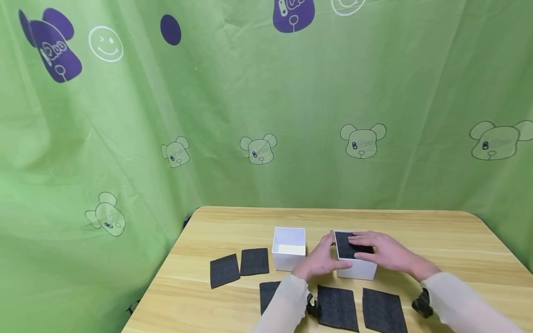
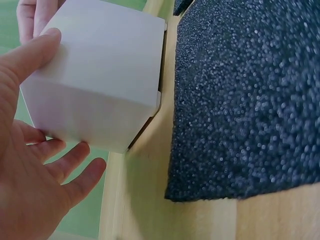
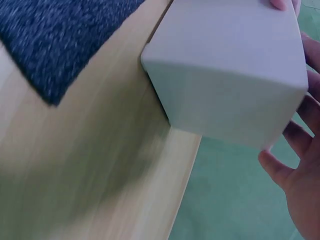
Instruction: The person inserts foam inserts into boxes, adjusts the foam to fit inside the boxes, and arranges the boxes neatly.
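Observation:
A white box (image 1: 356,269) stands on the table with a dark square pad (image 1: 344,245) lying at its opening. My left hand (image 1: 319,260) holds the box's left side, thumb across the front wall; the left wrist view shows the thumb on one face of the white box (image 2: 100,55) and the other fingers of the left hand (image 2: 45,170) along another. My right hand (image 1: 385,252) rests its fingers on the pad from the right, the thumb near the front rim. In the right wrist view the right hand (image 3: 300,170) is beside the box (image 3: 225,95), its fingers partly hidden behind it.
Another white box (image 1: 288,262), open at the top, stands to the left. Two dark pads (image 1: 225,270) (image 1: 255,262) lie left of it. Three more lie nearer the front, one partly under the left sleeve (image 1: 268,291), the others (image 1: 337,307) (image 1: 384,310) beside it. A green curtain hangs behind the table.

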A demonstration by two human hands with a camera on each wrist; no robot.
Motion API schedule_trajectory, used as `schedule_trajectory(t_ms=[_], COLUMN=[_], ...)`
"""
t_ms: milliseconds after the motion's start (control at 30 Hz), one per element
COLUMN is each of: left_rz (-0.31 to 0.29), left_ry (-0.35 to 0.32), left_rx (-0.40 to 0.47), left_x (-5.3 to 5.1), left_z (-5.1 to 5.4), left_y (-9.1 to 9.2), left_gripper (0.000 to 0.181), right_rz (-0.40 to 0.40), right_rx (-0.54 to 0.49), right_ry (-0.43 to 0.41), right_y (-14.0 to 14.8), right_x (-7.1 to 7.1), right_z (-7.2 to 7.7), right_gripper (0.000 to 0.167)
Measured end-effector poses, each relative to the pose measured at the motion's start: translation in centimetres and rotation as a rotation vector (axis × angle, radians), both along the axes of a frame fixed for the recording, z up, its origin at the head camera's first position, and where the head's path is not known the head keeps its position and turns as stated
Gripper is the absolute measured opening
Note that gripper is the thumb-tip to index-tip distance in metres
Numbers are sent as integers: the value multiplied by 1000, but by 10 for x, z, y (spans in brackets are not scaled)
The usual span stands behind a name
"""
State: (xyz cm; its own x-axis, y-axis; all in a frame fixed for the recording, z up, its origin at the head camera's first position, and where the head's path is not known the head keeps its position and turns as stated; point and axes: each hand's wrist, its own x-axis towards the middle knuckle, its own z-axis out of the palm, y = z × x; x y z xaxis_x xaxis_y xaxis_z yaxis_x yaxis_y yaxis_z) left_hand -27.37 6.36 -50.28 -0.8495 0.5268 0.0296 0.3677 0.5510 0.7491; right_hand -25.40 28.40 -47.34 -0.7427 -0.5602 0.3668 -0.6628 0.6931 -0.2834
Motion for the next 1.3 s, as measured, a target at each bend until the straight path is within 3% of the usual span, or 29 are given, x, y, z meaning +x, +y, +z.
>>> schedule_trajectory(t_ms=[167,533,900,1300], left_rz=[-6,-3,-12,-1], left_ry=[-6,0,-24,-22], left_rx=[11,3,36,17], left_x=[0,-2,-1,-1], left_z=[-2,-1,-1,0], left_y=[0,0,-1,0], left_gripper=[101,101,100,100], right_rz=[16,-17,25,4], right_rx=[-44,-101,-69,-77], right_ry=[17,-36,20,-21], right_y=[-6,-12,-16,-13], right_x=[-5,-11,-14,-13], right_z=[-4,-7,-6,-5], right_gripper=[38,43,39,42])
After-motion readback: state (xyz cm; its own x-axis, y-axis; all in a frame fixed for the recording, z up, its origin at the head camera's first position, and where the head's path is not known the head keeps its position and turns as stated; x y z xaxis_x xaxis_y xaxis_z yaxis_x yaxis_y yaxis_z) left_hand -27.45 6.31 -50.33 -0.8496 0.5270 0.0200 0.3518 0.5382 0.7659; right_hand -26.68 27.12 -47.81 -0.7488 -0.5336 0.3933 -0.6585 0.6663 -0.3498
